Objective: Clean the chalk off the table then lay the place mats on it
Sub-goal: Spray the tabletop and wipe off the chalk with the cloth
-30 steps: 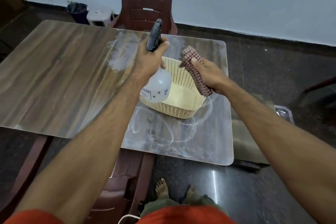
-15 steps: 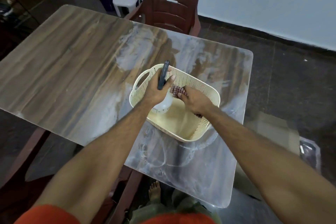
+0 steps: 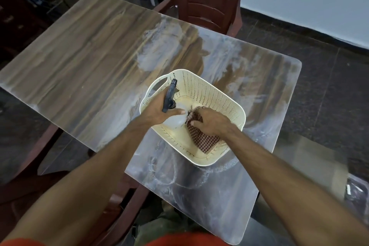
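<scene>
Both hands are down inside the basket (image 3: 217, 94), which sits on the table (image 3: 79, 62) a bit toward 4 o'clock from the table's middle. The left hand (image 3: 157, 112) has its fingers wrapped round the neck of the spray bottle (image 3: 175, 121), with the dark nozzle pointing up toward 12 o'clock and the round clear body low in the basket. The right hand (image 3: 211, 122) lies on the checked cloth (image 3: 203, 138) with its fingers bent over it, but I cannot tell if it is really squeezing the cloth or just pressing on it. The cloth lies against the basket wall at about 5 o'clock inside the basket. White chalk (image 3: 157, 54) is smeared on the table at 12 o'clock from the basket, and there are more chalk swirls at 6 o'clock, near the table's close edge. No place mats can be seen. A chair (image 3: 211, 2) stands at the far side of the table. I think the step now is about the two cleaning things in the basket, either putting them in or taking them out. To do it well, keep the bottle standing up so it does not leak, and hold the cloth in a bunch so it does not catch on the rim. The basket sits on top of some chalk, so it should be moved off the table for wiping. Since chalk is at both ends, every part needs a spray and a wipe.
</scene>
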